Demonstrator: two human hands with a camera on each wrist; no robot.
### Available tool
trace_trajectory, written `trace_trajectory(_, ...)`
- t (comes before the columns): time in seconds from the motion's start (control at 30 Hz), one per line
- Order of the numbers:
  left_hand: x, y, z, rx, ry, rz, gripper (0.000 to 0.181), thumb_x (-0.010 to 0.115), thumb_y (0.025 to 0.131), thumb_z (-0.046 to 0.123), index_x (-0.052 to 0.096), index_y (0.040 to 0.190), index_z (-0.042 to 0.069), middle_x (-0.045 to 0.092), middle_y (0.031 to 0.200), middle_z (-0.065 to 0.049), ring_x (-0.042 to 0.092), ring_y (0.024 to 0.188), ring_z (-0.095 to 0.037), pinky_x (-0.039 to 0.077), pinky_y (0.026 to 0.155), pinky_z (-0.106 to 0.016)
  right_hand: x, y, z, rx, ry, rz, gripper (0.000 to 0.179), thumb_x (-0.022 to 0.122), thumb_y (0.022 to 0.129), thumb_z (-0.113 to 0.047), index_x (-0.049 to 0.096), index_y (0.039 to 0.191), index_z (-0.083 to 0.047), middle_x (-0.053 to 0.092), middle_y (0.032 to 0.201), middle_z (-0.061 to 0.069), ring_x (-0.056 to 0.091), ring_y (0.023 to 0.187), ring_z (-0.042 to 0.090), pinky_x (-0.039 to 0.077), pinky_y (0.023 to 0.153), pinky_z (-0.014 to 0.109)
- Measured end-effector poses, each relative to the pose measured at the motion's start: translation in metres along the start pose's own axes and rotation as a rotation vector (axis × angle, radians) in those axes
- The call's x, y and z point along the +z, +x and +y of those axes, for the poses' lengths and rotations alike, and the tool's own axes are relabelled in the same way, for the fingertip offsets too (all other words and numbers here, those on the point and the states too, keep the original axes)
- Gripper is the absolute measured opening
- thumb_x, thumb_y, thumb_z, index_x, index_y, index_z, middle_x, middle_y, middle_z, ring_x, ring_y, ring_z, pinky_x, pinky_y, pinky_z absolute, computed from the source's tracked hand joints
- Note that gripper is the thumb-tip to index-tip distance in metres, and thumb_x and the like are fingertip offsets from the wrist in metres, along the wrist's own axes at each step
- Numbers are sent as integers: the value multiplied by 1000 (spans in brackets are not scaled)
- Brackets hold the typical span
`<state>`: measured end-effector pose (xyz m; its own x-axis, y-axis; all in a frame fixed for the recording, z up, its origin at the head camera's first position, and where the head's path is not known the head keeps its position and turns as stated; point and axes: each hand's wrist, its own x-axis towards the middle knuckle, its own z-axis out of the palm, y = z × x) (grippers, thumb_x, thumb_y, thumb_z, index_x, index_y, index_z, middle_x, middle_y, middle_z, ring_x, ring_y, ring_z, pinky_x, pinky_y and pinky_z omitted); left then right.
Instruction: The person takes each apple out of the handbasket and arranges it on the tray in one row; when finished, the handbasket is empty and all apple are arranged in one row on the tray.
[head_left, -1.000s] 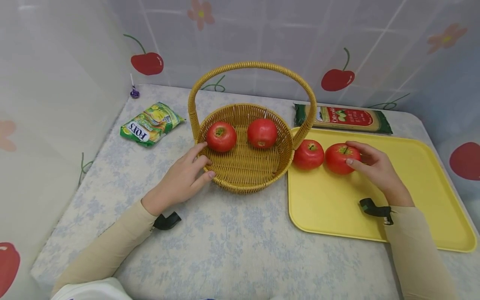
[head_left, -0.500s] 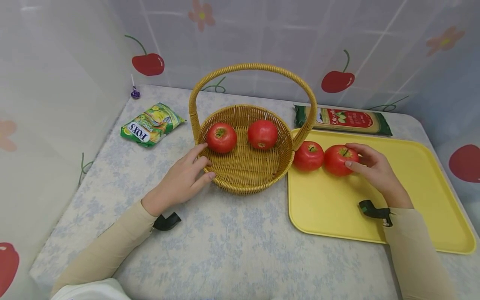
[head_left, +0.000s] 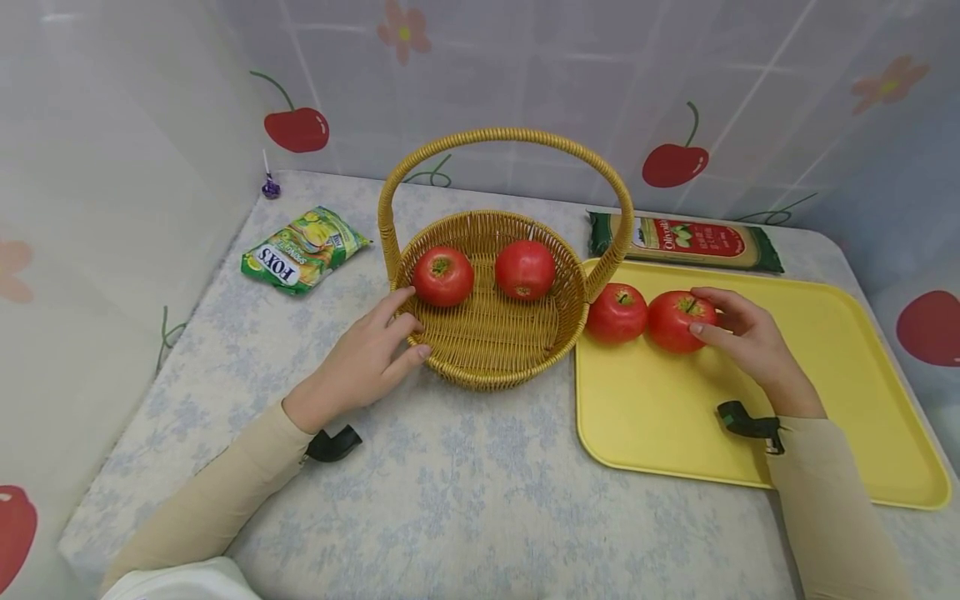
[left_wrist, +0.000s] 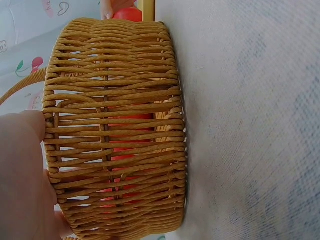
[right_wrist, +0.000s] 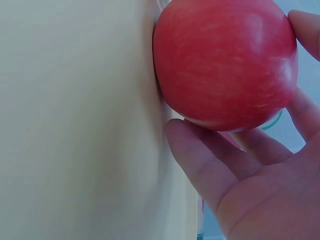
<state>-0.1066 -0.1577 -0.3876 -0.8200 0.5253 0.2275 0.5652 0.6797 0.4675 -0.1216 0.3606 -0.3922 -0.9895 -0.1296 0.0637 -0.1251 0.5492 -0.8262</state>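
L arm (head_left: 217, 492): extended forward, wrist bare | L hand (head_left: 360, 357): fingers (head_left: 390, 304) bent, thumb (head_left: 408, 360) spread apart | R arm (head_left: 832, 500): extended forward | R hand (head_left: 753, 337): fingers curved, thumb opposed, wrist angled left

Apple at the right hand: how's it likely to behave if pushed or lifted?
The apple seems apt to roll, given its rounded sides. It may be a bit slippery, as its skin looks smooth and glossy. Pushed toward the basket, it would probably bump the neighbouring apple first.

Ribbed woven basket (head_left: 491, 371); glossy smooth apples (head_left: 681, 329); smooth tray (head_left: 667, 417)
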Motion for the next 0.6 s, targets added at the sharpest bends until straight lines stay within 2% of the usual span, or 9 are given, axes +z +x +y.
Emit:
trace_trajectory(0.37,-1,0,1,-1,-4,0,34,57,104,38,64,109,5,38,158,-25,45,142,-44,43,110,-58,-4,0,-4,21,-18,48,53,65,99,-13,49,150,-6,51,124,-34,52,109,-9,46,84,2)
trace_trajectory(0.6,0,0,1,-10,-4,-4,28,60,103,34,64,109,6,38,158,-25,47,141,-44,45,107,-57,-9,-1,-6,22,-3,72,52,65,99,-10,50,148,-7,53,127,-29,52,110,-15,46,84,2)
